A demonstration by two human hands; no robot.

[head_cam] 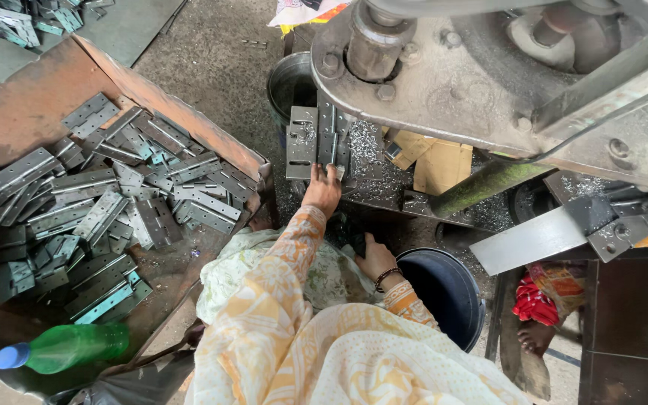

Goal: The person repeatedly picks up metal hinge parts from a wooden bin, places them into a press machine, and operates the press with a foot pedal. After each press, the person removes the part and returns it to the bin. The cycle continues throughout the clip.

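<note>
- I am seeing my left hand (322, 191) reaching forward under the press (489, 82), fingers touching the lower end of an unfolded grey hinge (316, 142); whether they are clamping it I cannot tell
- the hinge is standing with its long axis running away from me, knuckle line upright, on the chip-strewn press bed
- my right hand (373, 259) is resting low beside the dark bucket (444, 292), curled on something dark; grip unclear
- the crate (31, 105) of hinges is lying to my left
</note>
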